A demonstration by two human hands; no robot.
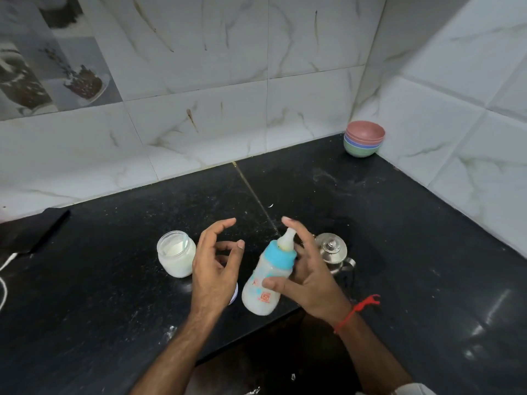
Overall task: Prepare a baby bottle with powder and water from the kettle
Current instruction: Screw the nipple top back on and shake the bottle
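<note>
So the right hand [306, 276] is holding the baby bottle [266, 280] just above the front edge of the black desk [413, 252], thumb pressing across the bottle's body and the fingers spreading out behind it, so that grip is grasping the bottle. The bottle is tilting with its teat [286, 238] pointing up and away, blue collar screwed on, and it's looking milky white inside. The left hand [215, 266] is hovering just beside the bottle, fingers curling loosely with nothing in them, so that grip is released. An open glass jar of white powder [175, 253] is sitting on the desk just left of the left hand, and a steel kettle [332, 250] is standing right behind the right hand, partly hidden by it. A stack of coloured bowls [363, 139] is resting far back in the corner against the wall tiles, and there's a red thread [356, 310] tied around the right wrist
</note>
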